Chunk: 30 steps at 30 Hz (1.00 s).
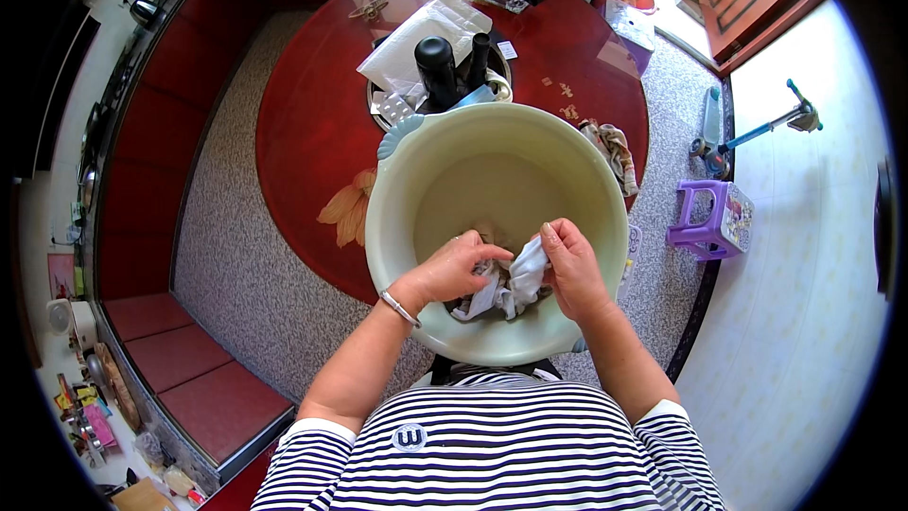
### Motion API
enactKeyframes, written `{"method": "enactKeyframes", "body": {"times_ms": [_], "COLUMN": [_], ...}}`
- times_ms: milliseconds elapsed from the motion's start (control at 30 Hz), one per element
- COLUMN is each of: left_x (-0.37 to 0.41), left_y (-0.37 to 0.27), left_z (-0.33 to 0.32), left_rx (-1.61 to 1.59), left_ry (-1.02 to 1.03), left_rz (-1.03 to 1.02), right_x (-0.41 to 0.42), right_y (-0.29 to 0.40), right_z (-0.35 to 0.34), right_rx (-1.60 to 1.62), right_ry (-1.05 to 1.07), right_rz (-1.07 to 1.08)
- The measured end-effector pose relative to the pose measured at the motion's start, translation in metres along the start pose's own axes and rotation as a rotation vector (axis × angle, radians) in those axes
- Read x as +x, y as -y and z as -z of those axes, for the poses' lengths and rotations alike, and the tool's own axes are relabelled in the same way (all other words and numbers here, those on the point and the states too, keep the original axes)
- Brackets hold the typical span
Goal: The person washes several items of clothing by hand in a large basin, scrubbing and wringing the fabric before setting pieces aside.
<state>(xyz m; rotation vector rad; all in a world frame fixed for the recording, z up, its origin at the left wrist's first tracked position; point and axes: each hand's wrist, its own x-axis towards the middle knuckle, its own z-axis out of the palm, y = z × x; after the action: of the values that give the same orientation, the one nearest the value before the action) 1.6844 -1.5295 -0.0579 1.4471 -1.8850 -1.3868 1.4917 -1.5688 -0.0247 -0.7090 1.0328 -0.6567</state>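
Note:
A pale green plastic basin stands before me at the edge of a round red table, with cloudy water in it. My right hand pinches a wet white cloth between thumb and fingers, over the near part of the basin. At the cloth's left side is my left hand, its index finger and thumb spread apart; its other fingers are curled and partly hidden, so whether they hold cloth does not show. Part of the cloth hangs down to the water.
Behind the basin, the round table holds a black bottle, white padded sheets and a blister pack. A crumpled patterned cloth lies right of the basin. A purple stool and a scooter stand by the right wall.

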Motion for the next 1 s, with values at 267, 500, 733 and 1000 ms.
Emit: {"method": "enactKeyframes", "body": {"times_ms": [267, 500, 733, 1000], "left_x": [0.002, -0.007, -0.018, -0.005], "left_y": [0.008, 0.009, -0.003, -0.010], "left_z": [0.002, 0.026, 0.021, -0.011], "left_rx": [-0.220, 0.258, 0.724, 0.203], "left_ry": [-0.248, -0.446, -0.519, -0.282], "left_rz": [0.288, 0.360, 0.351, 0.165], "right_x": [0.041, 0.063, 0.065, 0.048], "right_y": [0.009, -0.067, -0.056, -0.009], "right_z": [-0.002, 0.039, 0.043, 0.042], "right_rx": [0.010, -1.662, -1.371, -0.052], "right_ry": [-0.047, 0.216, 0.446, 0.312], "right_rz": [0.130, 0.127, -0.028, -0.338]}}
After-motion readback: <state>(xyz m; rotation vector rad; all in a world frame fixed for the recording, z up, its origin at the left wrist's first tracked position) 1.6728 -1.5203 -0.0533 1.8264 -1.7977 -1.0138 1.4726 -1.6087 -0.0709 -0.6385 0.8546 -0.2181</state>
